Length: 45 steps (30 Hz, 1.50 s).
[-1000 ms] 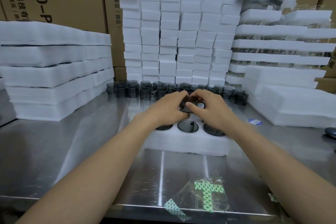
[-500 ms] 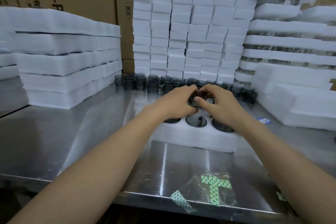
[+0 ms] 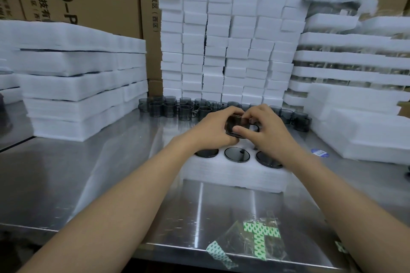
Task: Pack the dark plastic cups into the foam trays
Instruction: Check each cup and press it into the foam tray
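I am watching the left hand [image 3: 210, 134] and right hand [image 3: 269, 134] curling their fingers round one dark cup [image 3: 235, 123], holding it just above the back row of the foam tray [image 3: 233, 176], behind three filled pockets [image 3: 237, 154]. Going in tilted, it is risking jamming on the soft rim.
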{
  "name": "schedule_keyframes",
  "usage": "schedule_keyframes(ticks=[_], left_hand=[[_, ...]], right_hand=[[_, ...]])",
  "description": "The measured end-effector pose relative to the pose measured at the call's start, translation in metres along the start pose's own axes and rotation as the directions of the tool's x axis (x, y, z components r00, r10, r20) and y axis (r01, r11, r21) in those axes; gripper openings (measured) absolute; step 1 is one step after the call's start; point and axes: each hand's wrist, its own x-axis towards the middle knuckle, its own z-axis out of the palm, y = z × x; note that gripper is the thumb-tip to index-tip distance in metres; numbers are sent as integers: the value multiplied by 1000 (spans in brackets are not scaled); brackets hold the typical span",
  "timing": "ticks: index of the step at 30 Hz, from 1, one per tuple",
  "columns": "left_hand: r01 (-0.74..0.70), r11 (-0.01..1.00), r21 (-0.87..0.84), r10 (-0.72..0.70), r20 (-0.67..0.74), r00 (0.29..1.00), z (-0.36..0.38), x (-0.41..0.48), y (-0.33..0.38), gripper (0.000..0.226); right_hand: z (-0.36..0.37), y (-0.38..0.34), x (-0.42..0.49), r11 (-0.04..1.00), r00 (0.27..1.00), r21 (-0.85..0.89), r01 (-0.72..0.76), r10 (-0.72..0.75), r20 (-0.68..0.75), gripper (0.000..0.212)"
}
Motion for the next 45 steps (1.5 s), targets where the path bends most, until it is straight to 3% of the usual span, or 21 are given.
schedule_keyframes(ticks=[10,14,18,24,28,30,36,40,45], left_hand=[[72,990,-120,-70,19,997,-2,2,-1,63],[128,947,-296,-113,65,991,-10,3,0,62],[230,870,-436,-257,-2,966,-18,6,-4,39],[302,917,-260,-342,-122,932,-22,7,-22,31],[379,909,-172,-369,87,925,-19,2,-28,37],[407,905,-121,-385,173,907,-16,0,-30,36],[404,904,-137,-382,165,909,-19,2,-32,26],[412,903,-126,-388,177,904,-27,2,-34,19],[225,971,-76,-216,112,970,-27,1,-23,28]], right_hand=[[-3,-6,-3,989,988,41,-139,135,79,23],[-6,-8,-2,919,978,336,-208,194,73,28],[-9,5,2,760,923,573,-307,385,-17,35],[-14,31,2,843,862,398,-362,465,-200,41],[-19,45,0,885,850,217,-412,459,-258,42],[-20,48,-2,899,863,165,-405,436,-256,42],[-26,33,4,965,957,211,-155,199,-211,34],[-20,17,1,955,976,234,-185,206,-72,38],[-16,-3,-4,955,983,252,-156,175,-56,40]])
